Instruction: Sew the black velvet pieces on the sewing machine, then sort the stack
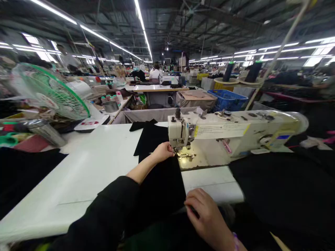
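A white sewing machine (220, 127) stands on the worktable, its needle end pointing left. My left hand (163, 152) is beside the needle and presser foot, its fingers closed in a pinch; what lies between the fingertips is hidden. Under that hand a black fabric piece (162, 188) runs from the foot down over the table's front edge. Lower right, my right hand (205, 216) has thumb and fingers pinched together at the right edge of this fabric. Another black fabric piece (151, 137) lies on the table just behind my left hand.
To the right, a large black cloth (282, 188) is spread beside the machine. A green-rimmed fan (52, 90), a metal tin (110, 106) and a glass jar (45, 131) stand at the left. Beyond the machine are a blue crate (227, 100) and thread cones (253, 73).
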`<move>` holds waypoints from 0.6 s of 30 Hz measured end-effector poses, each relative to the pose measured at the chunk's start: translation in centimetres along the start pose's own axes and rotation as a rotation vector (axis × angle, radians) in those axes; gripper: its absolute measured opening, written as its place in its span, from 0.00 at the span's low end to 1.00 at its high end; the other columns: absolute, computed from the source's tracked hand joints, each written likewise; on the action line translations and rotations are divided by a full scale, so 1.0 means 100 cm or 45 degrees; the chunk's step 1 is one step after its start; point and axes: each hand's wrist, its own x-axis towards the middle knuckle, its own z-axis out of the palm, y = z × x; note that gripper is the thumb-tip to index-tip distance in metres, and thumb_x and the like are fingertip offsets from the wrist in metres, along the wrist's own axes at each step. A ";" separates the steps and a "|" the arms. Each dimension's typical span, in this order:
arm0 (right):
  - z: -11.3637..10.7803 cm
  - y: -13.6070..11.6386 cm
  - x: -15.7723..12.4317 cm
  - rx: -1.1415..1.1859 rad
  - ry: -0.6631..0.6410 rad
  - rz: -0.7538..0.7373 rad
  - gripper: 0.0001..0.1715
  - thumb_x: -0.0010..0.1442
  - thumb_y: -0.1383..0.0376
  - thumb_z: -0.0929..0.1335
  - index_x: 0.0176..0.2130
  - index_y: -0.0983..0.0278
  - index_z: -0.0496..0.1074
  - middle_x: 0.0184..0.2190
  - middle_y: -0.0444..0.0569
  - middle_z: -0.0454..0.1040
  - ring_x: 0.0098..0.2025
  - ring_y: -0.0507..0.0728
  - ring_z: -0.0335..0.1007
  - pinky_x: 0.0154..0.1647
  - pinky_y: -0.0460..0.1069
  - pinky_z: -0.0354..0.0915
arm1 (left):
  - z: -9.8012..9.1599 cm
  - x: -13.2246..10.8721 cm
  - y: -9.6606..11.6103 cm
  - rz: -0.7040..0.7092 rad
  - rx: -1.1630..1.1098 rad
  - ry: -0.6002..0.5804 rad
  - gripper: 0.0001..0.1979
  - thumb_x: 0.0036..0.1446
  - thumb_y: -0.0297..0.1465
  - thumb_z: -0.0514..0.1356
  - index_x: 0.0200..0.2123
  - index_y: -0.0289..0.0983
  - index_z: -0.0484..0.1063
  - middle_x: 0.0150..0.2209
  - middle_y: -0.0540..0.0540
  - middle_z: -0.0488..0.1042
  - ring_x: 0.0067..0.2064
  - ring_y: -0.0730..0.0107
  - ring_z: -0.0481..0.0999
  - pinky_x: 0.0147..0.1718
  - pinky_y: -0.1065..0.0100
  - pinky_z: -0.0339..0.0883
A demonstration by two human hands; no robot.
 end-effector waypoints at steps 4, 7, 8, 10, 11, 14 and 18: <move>0.003 0.000 0.001 -0.019 0.031 -0.004 0.14 0.58 0.79 0.62 0.38 0.62 0.68 0.34 0.48 0.72 0.38 0.57 0.68 0.40 0.53 0.67 | 0.004 0.003 -0.001 0.006 -0.008 -0.008 0.09 0.40 0.23 0.63 0.20 0.37 0.64 0.20 0.57 0.66 0.24 0.76 0.64 0.26 0.72 0.56; 0.004 0.000 0.002 -0.026 0.013 0.014 0.14 0.57 0.79 0.62 0.37 0.62 0.68 0.34 0.48 0.71 0.38 0.58 0.68 0.39 0.54 0.66 | 0.004 0.005 -0.001 0.025 0.001 -0.012 0.08 0.40 0.23 0.62 0.20 0.37 0.64 0.20 0.57 0.66 0.24 0.75 0.64 0.25 0.72 0.56; 0.004 0.000 0.002 -0.027 0.007 0.020 0.14 0.57 0.79 0.62 0.37 0.62 0.68 0.34 0.48 0.71 0.38 0.58 0.67 0.39 0.54 0.66 | 0.004 0.005 -0.002 0.031 0.008 -0.011 0.08 0.40 0.23 0.62 0.21 0.37 0.65 0.20 0.57 0.66 0.24 0.75 0.64 0.25 0.72 0.56; 0.003 0.000 0.003 -0.028 0.005 0.025 0.14 0.57 0.79 0.62 0.37 0.62 0.67 0.33 0.48 0.71 0.37 0.58 0.67 0.39 0.53 0.65 | 0.004 0.007 -0.002 0.040 0.026 -0.010 0.07 0.40 0.24 0.62 0.21 0.37 0.65 0.20 0.56 0.66 0.24 0.74 0.65 0.25 0.72 0.56; 0.003 -0.001 0.004 -0.030 0.005 0.025 0.14 0.57 0.79 0.62 0.37 0.62 0.67 0.33 0.48 0.71 0.37 0.58 0.67 0.38 0.53 0.65 | 0.005 0.008 -0.002 0.043 0.037 -0.009 0.07 0.40 0.24 0.63 0.22 0.37 0.66 0.20 0.56 0.66 0.24 0.74 0.66 0.25 0.72 0.56; 0.003 -0.001 0.005 -0.043 0.003 0.018 0.14 0.57 0.79 0.62 0.36 0.62 0.66 0.33 0.47 0.71 0.36 0.57 0.66 0.37 0.53 0.64 | 0.006 0.007 0.000 0.026 0.075 0.009 0.06 0.42 0.25 0.63 0.26 0.37 0.68 0.23 0.54 0.69 0.27 0.71 0.69 0.26 0.71 0.58; 0.003 -0.001 0.006 -0.060 0.009 0.020 0.13 0.56 0.79 0.62 0.34 0.62 0.66 0.32 0.47 0.70 0.35 0.57 0.65 0.37 0.52 0.63 | -0.001 -0.020 0.005 0.041 0.382 0.204 0.14 0.51 0.31 0.64 0.42 0.35 0.71 0.35 0.45 0.77 0.39 0.61 0.75 0.35 0.67 0.65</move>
